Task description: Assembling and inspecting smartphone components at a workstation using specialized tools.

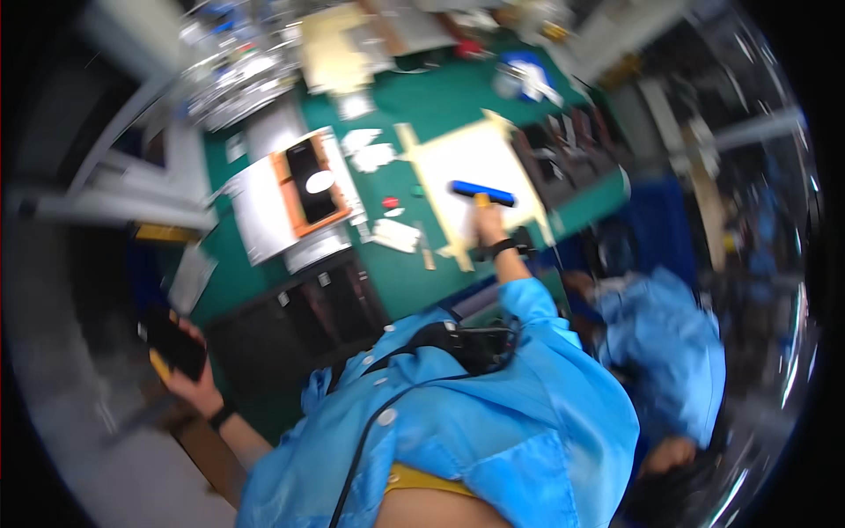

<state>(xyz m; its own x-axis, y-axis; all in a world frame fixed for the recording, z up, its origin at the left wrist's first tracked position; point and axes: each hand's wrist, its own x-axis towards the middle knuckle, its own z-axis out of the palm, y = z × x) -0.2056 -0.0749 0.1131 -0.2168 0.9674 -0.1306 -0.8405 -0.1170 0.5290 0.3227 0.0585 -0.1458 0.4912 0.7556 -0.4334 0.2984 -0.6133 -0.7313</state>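
Note:
My right hand (pixel 489 227) reaches forward over a white sheet (pixel 453 167) edged with pale yellow tape. It is closed on a blue roller (pixel 497 195), which lies across the sheet; a spot of yellow shows where the hand meets it. Off the table's left side, my left hand (pixel 195 384) grips a black phone-like slab (pixel 179 345), with some yellow at its thumb side. Between the hands, an orange-brown holder (pixel 289 195) carries a dark phone-like panel (pixel 304 161) with a white oval on it. Blur hides finer detail.
Dark trays stand at the near left (pixel 290 308) and far right (pixel 563 150) of the green table (pixel 405 290). White scraps (pixel 370 151) and a red cap (pixel 391 202) lie mid-table. Clear packages (pixel 238 79) crowd the back left. A person in blue (pixel 664 343) is close on the right.

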